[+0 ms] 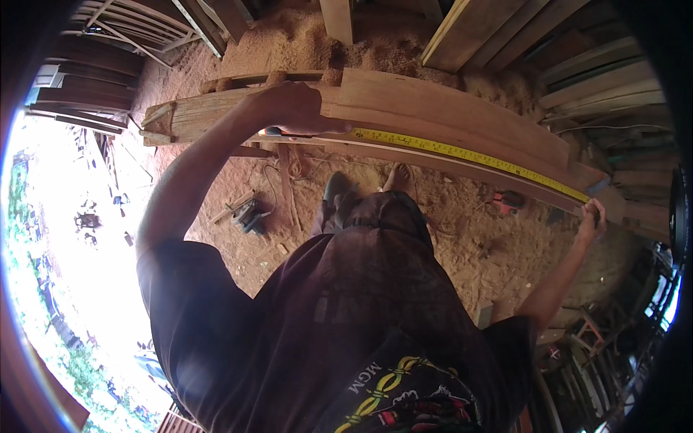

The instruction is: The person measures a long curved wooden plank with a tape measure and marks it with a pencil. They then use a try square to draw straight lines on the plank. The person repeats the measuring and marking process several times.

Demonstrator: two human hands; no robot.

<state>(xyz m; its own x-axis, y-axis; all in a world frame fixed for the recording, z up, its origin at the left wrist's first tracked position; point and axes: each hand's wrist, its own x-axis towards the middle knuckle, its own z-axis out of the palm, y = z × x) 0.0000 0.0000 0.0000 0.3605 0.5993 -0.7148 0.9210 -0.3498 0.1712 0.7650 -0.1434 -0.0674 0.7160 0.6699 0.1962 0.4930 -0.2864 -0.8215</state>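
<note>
A yellow tape measure is stretched along the near side of a long wooden board. My left hand is closed over the tape's left end, with one finger extended along it. Under that hand shows a dark piece with an orange part; the hand hides most of it, and I cannot make out whether it is the tape's case. My right hand pinches the tape's right end at the board's near edge. Beyond the right hand, a small bluish patch shows on the wood.
Sawdust is heaped behind the board. On the ground nearer me are a dark power tool with a cord and a red tool. Timber planks lean at the back right. My feet stand below the board.
</note>
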